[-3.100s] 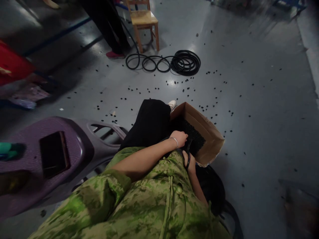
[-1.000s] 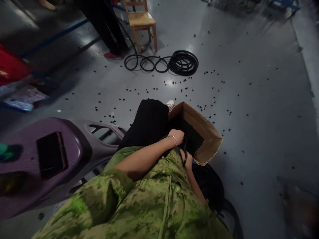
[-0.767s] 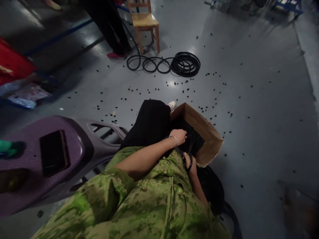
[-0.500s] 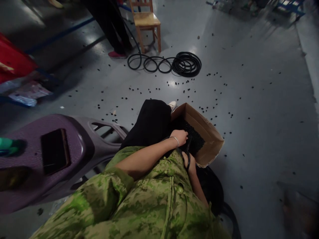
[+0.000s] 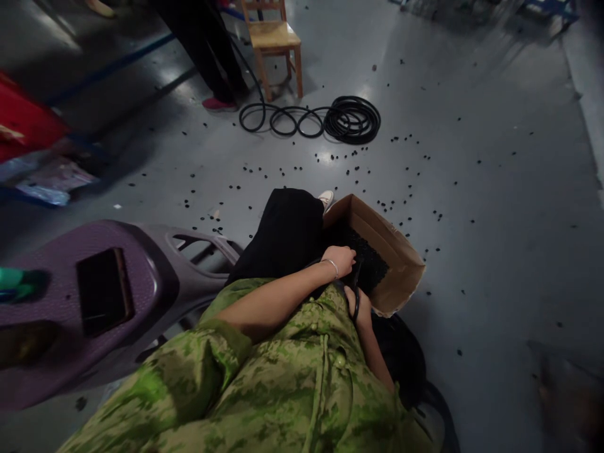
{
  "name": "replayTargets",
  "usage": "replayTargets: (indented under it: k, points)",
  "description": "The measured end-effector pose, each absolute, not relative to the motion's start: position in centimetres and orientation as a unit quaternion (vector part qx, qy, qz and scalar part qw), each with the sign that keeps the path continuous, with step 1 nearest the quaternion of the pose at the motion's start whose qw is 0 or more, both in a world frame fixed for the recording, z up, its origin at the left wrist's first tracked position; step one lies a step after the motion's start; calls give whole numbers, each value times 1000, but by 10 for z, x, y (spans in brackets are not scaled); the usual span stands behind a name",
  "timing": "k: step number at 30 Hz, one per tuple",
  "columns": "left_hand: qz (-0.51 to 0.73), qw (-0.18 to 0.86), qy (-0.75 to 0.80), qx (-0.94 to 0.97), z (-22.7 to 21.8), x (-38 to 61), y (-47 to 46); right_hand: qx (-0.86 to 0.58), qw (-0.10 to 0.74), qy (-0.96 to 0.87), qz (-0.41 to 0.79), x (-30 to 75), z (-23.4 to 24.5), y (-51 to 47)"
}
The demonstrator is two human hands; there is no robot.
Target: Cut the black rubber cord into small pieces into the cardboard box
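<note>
My left hand (image 5: pixel 338 259), with a thin bracelet at its wrist, is closed over the near side of a cardboard box (image 5: pixel 399 286). Its fingertips are pinched together beside a black tube; whatever lies between them is too dark to make out. Just below and to the right, my right hand (image 5: pixel 361 306) is wrapped round the black tube (image 5: pixel 357 302), which runs up toward the left fingertips. A heap of small black pieces (image 5: pixel 375 267) fills the bottom of the box, partly hidden by my hands and leg.
A purple stool (image 5: pixel 141 251) at the left bears a phone (image 5: pixel 104 290) and a green object (image 5: pixel 19 284). Ahead lie a coiled black hose (image 5: pixel 352 119) and a wooden chair (image 5: pixel 274 36), with a person's legs (image 5: pixel 207 50) beside it. Small black pieces litter the floor.
My view has shifted very slightly. Both hands keep almost the same place and grip at the box.
</note>
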State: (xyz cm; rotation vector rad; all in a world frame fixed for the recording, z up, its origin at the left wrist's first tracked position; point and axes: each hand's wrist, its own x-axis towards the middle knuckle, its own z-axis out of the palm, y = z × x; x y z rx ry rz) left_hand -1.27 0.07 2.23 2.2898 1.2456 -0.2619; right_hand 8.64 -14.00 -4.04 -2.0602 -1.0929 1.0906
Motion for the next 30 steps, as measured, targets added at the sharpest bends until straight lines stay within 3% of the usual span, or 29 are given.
replayTargets:
  k: [30]
  points:
    - [-124, 249, 439, 854, 25, -11, -2, -775, 288, -398, 397, 84, -42, -138]
